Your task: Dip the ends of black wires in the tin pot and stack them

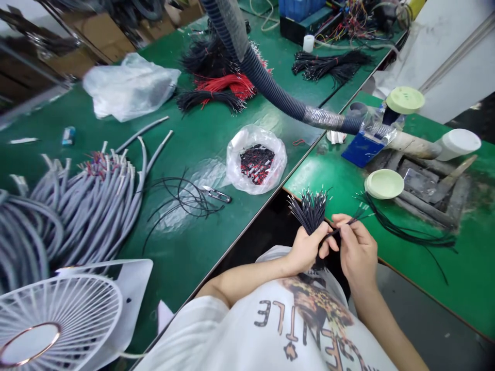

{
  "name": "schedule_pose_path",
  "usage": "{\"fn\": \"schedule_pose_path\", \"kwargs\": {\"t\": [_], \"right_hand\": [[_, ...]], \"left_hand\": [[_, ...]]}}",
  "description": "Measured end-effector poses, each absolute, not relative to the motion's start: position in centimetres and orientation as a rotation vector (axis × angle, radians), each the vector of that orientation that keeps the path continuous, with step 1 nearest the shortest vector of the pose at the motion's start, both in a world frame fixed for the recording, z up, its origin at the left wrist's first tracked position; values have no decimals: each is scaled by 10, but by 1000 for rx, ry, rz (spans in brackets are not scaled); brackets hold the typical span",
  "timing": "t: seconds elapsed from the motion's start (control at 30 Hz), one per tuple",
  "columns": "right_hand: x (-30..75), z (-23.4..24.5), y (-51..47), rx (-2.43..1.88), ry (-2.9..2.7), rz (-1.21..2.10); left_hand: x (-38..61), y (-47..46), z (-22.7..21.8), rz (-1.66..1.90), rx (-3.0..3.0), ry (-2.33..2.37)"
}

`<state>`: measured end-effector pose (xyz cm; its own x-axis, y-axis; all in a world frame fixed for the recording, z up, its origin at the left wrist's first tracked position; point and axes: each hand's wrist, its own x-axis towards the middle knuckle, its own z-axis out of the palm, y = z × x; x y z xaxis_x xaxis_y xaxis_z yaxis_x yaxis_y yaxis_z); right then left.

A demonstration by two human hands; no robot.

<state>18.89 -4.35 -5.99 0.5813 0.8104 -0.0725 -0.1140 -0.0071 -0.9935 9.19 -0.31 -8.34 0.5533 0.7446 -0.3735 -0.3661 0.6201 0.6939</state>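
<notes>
The left hand (305, 250) is closed around the base of a bundle of black wires (309, 208), its long axis pointing up and forward out of the fist, while the right hand (358, 252), just beside, pinches a few strands (350, 221); they seem light and limp, best gripped low.

A wire-assembly workshop. Green benches (201, 139) carry cut wire bundles (332, 64), grey cables (88, 206), and a fume hose (270, 87).

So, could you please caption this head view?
Left hand grips a black wire bundle; right hand pinches a few strands.
</notes>
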Motion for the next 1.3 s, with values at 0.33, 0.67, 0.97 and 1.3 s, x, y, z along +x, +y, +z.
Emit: {"fn": "schedule_pose_path", "kwargs": {"t": [0.33,0.67,0.97,1.3], "right_hand": [[244,-11,-101,-1609,-598,965],[206,-58,-69,-1499,-703,1227],[198,-61,-63,-1525,-741,1261],[203,-63,-63,-1594,-858,1155]], "left_hand": [[81,15,-80,787,670,775],[78,19,-62,723,511,688],[78,19,-63,751,543,767],[76,19,-66,737,592,742]]}}
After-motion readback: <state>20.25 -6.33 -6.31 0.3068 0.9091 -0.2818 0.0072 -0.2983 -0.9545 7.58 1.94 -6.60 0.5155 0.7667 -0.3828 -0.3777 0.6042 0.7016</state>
